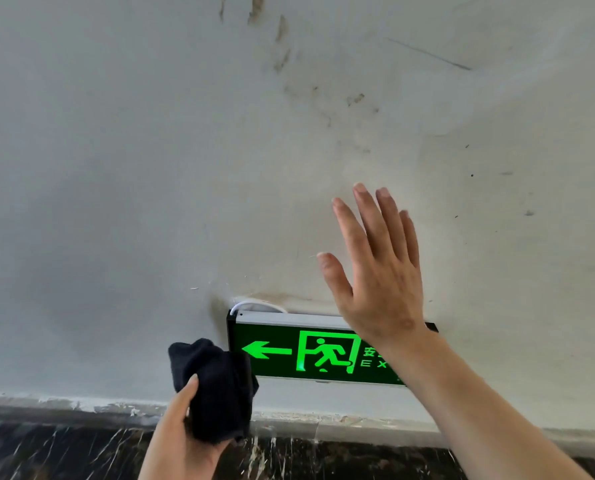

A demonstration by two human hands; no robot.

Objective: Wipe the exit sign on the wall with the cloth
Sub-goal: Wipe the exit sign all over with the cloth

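A lit green exit sign point(309, 351) with a left arrow and a running figure is fixed low on the white wall. My left hand point(181, 424) grips a bunched black cloth point(216, 386) just left of the sign, overlapping its left edge. My right hand point(375, 271) is raised flat with fingers spread, above the sign's right half. Its wrist and forearm cover the right end of the sign.
The white wall point(150, 168) is scuffed and stained above the sign. A white cable point(254, 303) loops out at the sign's top left. A dark marble skirting band point(46, 452) with paint splashes runs along the bottom.
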